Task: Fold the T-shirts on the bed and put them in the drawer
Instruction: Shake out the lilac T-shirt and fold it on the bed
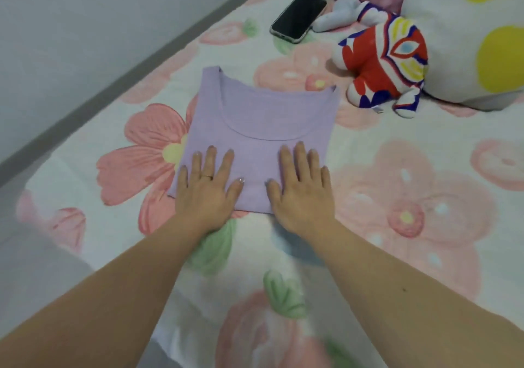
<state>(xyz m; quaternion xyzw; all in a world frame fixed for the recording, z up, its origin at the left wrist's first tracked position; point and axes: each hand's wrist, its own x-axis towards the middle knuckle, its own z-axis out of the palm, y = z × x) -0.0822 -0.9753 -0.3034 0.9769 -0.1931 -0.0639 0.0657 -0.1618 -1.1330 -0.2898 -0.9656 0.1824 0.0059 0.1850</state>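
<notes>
The left hand (204, 190) and right hand (302, 189) press flat, fingers (211, 159) spread, gripping nothing, on the folded lilac T-shirt (263, 118); smoothing outward should set the creases before lifting.

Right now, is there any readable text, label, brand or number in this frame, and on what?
None can be read.
Phone: screen dark, no text showing.
Plush toy: coloured patterns only; a small tag near its foot is too blurred to read.
Lilac T-shirt: plain, no print or label visible.
Floral bedsheet: flowers only.
</notes>
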